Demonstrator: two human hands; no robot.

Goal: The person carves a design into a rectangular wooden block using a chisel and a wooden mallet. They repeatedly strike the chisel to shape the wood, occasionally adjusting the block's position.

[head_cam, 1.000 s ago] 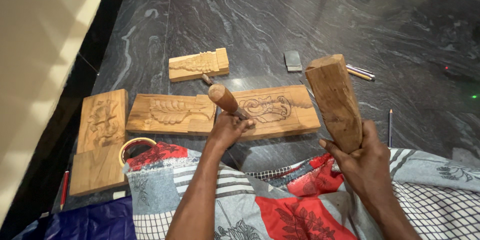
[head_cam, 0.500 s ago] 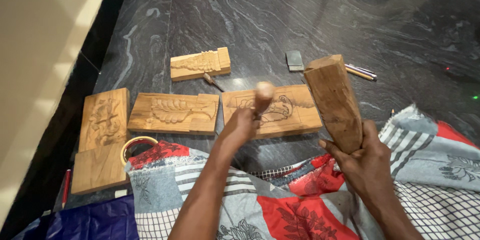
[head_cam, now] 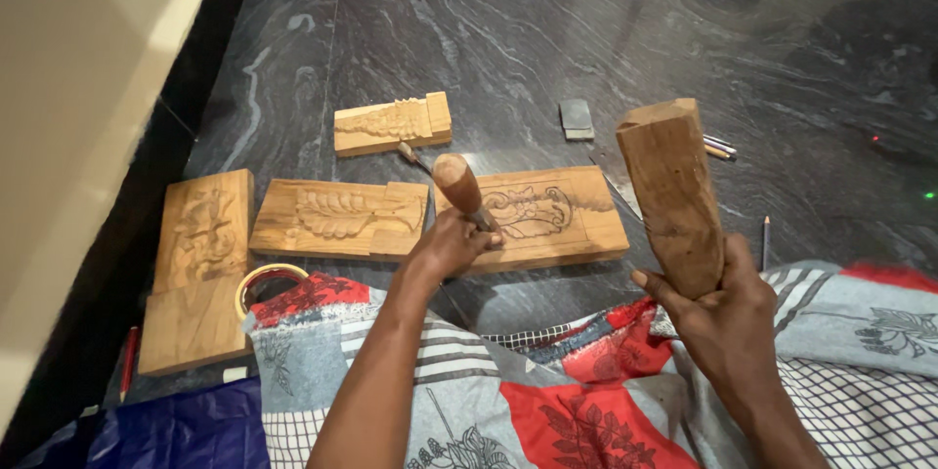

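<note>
My left hand (head_cam: 451,244) grips a chisel with a rounded wooden handle (head_cam: 457,184), its tip down on a carved wooden panel (head_cam: 576,215) with a leafy scroll drawn on it. My right hand (head_cam: 721,308) holds a thick wooden mallet block (head_cam: 669,193) upright, raised to the right of the panel and apart from the chisel. Both arms reach out over a patterned cloth (head_cam: 547,401) across my lap.
On the dark marble floor (head_cam: 508,29) lie three more carved panels: one at the left (head_cam: 200,230), one in the middle (head_cam: 337,217), a small one behind (head_cam: 391,124). A grey sharpening stone (head_cam: 575,118), pencils (head_cam: 718,147), a tape roll (head_cam: 259,278) and a pale wall (head_cam: 78,117) at left.
My left hand has turned the chisel and brought it back down onto the panel. The mallet in my right hand stays raised in about the same place.
</note>
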